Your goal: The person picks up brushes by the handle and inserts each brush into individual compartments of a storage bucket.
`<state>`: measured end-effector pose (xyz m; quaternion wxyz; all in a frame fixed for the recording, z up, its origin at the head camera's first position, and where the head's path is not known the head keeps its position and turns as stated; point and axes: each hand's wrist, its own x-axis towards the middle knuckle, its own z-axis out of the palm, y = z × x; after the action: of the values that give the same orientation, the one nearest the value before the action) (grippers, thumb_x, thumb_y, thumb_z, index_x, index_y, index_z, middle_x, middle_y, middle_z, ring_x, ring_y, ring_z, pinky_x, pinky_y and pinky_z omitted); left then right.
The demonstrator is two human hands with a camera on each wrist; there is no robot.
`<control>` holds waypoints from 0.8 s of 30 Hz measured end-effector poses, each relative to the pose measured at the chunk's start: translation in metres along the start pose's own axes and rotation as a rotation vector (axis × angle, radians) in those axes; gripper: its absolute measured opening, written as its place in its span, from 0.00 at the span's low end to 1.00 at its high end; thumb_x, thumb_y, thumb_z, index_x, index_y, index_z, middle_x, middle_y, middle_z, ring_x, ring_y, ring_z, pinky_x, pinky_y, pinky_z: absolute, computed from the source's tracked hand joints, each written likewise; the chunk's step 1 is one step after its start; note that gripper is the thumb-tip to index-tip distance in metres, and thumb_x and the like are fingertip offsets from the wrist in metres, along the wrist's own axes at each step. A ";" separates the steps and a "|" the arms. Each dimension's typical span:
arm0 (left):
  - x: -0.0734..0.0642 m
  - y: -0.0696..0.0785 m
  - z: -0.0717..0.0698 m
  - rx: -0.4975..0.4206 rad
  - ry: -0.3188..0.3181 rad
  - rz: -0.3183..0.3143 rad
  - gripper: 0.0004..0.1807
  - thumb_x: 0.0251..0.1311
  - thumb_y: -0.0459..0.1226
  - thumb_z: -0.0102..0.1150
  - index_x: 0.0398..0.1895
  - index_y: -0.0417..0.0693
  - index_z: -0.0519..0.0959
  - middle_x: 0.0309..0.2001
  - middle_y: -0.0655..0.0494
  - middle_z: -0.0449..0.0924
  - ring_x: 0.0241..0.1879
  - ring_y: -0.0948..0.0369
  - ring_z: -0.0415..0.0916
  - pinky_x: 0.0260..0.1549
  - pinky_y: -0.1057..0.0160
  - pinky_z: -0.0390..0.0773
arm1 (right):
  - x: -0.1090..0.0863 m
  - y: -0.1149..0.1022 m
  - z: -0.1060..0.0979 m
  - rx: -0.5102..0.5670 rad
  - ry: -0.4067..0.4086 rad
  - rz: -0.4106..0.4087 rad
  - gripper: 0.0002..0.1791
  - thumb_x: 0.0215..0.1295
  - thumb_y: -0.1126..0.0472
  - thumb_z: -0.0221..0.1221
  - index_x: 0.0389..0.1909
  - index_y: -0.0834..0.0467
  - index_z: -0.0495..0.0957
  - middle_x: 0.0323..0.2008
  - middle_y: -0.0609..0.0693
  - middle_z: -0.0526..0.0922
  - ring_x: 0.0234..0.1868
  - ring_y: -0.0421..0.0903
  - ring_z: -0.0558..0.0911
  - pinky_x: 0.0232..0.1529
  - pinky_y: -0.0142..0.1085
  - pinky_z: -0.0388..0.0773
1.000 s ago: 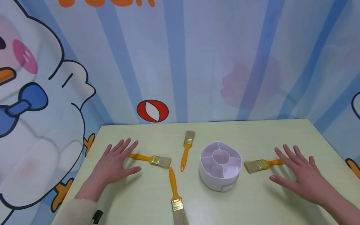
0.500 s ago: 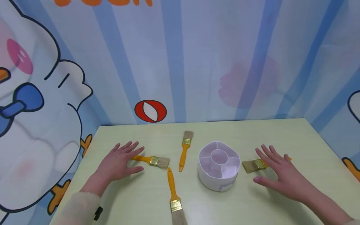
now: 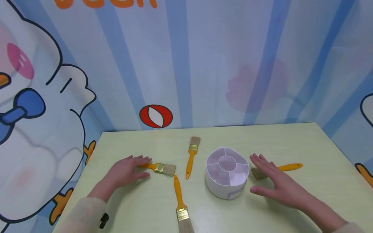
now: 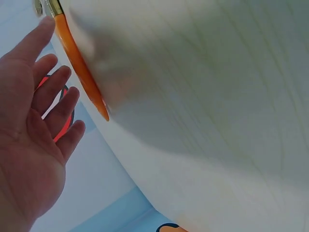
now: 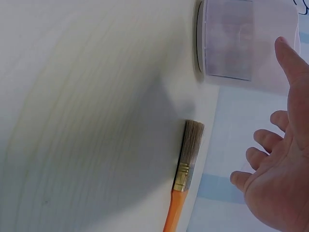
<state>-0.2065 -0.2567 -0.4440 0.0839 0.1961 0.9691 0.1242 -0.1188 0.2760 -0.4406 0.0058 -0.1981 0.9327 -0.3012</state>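
My left hand (image 3: 125, 173) hovers with relaxed fingers over the handle end of the left paintbrush (image 3: 164, 169), hiding part of its orange handle. In the left wrist view that handle (image 4: 79, 67) lies on the table beyond my fingertips. My right hand (image 3: 279, 184) is held above the table, fingers spread, between the white round organizer (image 3: 227, 187) and the right paintbrush (image 3: 289, 167). It covers part of that brush in the head view. The organizer has a round middle cup ringed by several compartments. In the right wrist view, the brush bristles (image 5: 193, 140) lie below my palm. Both hands hold nothing.
Another paintbrush (image 3: 190, 161) lies behind the middle of the pale table (image 3: 145, 210), bristles away from me. A larger one (image 3: 181, 204) lies in front, bristles toward me. A printed cloth backdrop (image 3: 204, 64) stands behind the table.
My right hand has moved left, from the right brush's handle toward the organizer. My left hand has shifted slightly right and lower over its brush. The brushes and organizer stay in place.
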 end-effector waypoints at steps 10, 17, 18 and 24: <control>0.003 0.002 0.004 -0.054 -0.007 -0.059 0.31 0.64 0.52 0.76 0.70 0.58 0.83 0.67 0.52 0.83 0.70 0.45 0.76 0.69 0.36 0.73 | 0.007 -0.005 0.008 -0.004 0.031 -0.044 0.55 0.64 0.39 0.73 0.87 0.43 0.55 0.84 0.51 0.60 0.82 0.62 0.59 0.76 0.18 0.42; 0.008 0.003 0.006 -0.065 0.002 -0.046 0.28 0.64 0.45 0.77 0.67 0.53 0.85 0.62 0.55 0.87 0.64 0.49 0.81 0.66 0.42 0.78 | 0.010 -0.006 0.010 0.004 0.033 -0.009 0.58 0.62 0.39 0.75 0.87 0.45 0.53 0.82 0.61 0.61 0.78 0.69 0.65 0.69 0.68 0.69; 0.008 0.003 0.006 -0.075 0.001 -0.048 0.27 0.63 0.45 0.77 0.66 0.53 0.85 0.61 0.55 0.87 0.64 0.49 0.81 0.66 0.42 0.78 | 0.011 -0.007 0.011 0.010 0.037 -0.013 0.58 0.62 0.40 0.75 0.87 0.45 0.53 0.82 0.63 0.61 0.77 0.70 0.66 0.68 0.69 0.71; 0.010 0.002 0.005 -0.121 -0.001 -0.055 0.26 0.62 0.42 0.78 0.65 0.51 0.86 0.60 0.55 0.88 0.63 0.49 0.82 0.65 0.42 0.79 | 0.018 -0.012 0.017 0.070 0.049 -0.031 0.58 0.63 0.43 0.76 0.88 0.43 0.51 0.82 0.60 0.62 0.77 0.69 0.68 0.68 0.68 0.72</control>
<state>-0.2138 -0.2499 -0.4499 0.0995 0.1642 0.9647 0.1802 -0.1291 0.2511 -0.4453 -0.0148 -0.2050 0.9182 -0.3386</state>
